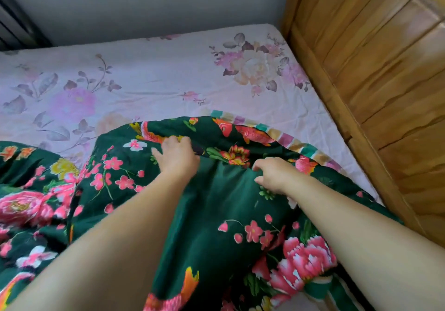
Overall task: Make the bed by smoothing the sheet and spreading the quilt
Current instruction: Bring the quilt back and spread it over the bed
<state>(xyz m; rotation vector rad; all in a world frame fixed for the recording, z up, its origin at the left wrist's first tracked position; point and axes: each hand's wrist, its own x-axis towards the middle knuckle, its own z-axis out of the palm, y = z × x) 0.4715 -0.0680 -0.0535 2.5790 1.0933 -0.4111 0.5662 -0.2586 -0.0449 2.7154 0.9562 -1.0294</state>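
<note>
Quilt is lying bunched over the near part of the pink sheet, its striped edge facing the headboard. My left hand is gripping a quilt fold, fingers curled into it. My right hand, closer to the headboard, is pinching the same fold with bent fingers.

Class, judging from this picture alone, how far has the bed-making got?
Done: the pink floral sheet lies mostly smooth. In hand: left hand and right hand grip the dark green floral quilt near its striped edge. Left: the quilt is bunched, covering only the near part.
</note>
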